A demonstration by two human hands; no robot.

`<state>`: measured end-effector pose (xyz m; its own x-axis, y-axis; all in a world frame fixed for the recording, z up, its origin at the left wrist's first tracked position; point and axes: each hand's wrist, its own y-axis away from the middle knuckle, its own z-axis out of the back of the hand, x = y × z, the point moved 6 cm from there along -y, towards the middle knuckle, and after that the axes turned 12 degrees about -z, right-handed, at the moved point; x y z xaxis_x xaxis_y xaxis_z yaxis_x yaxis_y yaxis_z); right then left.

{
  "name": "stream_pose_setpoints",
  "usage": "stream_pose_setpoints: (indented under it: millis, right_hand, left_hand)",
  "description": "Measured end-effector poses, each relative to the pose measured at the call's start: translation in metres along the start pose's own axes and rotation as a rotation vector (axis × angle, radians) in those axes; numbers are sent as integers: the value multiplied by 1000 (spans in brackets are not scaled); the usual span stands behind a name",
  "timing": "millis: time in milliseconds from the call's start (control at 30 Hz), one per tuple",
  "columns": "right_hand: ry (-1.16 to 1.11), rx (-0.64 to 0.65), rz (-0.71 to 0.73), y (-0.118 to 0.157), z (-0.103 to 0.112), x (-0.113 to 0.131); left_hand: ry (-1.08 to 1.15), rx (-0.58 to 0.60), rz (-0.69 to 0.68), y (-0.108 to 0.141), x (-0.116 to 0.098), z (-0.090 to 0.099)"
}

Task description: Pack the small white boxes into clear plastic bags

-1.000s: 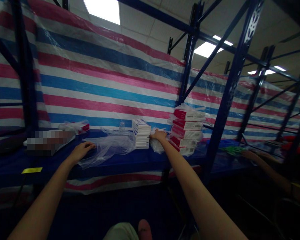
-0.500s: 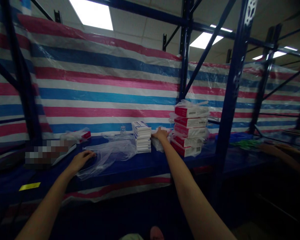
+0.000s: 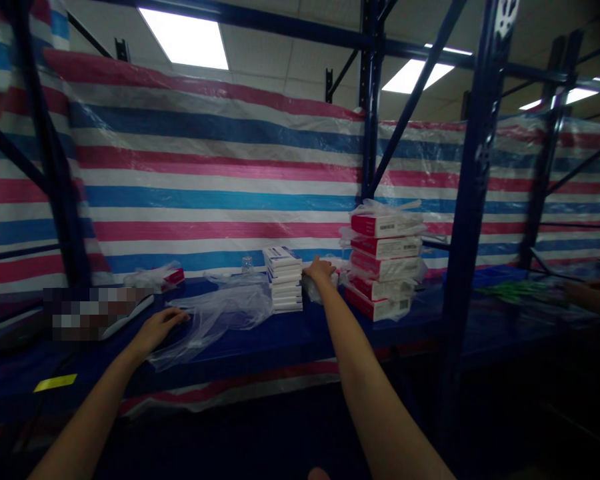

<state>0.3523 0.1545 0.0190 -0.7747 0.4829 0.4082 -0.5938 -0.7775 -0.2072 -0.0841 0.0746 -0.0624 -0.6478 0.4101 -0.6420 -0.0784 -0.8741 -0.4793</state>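
My left hand (image 3: 161,328) rests low over the blue shelf (image 3: 230,347), its fingers apart at the left edge of a clear plastic bag (image 3: 220,310). My right hand (image 3: 321,270) reaches between a stack of small white boxes (image 3: 285,280) and a taller stack of red and white boxes (image 3: 380,267) in clear wrapping. Its thumb side is against or very near the right side of the white stack, fingers spread, with a clear wrapped bundle (image 3: 314,290) beneath it. No object shows gripped in either hand.
A wrapped red box (image 3: 175,277) lies at the back left, beside a blurred-out item (image 3: 95,313). A blue upright post (image 3: 473,173) stands right of the tall stack. Beyond it are green items (image 3: 525,291) and another person's hand (image 3: 587,297). Yellow tape (image 3: 55,382) marks the front edge.
The view has shifted slightly. My left hand is a little lower and further left; my right hand remains beside the white stack. The other person's hand has moved right.
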Motion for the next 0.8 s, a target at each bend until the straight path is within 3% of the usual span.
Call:
stream_pose_setpoints:
  millis: [233, 367, 567, 800]
  right_hand:
    - [-54, -107, 13, -3, 2, 7]
    - [-126, -256, 108, 11, 15, 10]
    - [-21, -512, 575, 48, 6, 22]
    - [29, -480, 553, 53, 0, 20]
  left_hand:
    - [37, -5, 22, 3, -6, 0]
    - [103, -52, -17, 6, -15, 0]
    - [153, -94, 10, 9, -26, 1]
    - [161, -100, -3, 9, -25, 1]
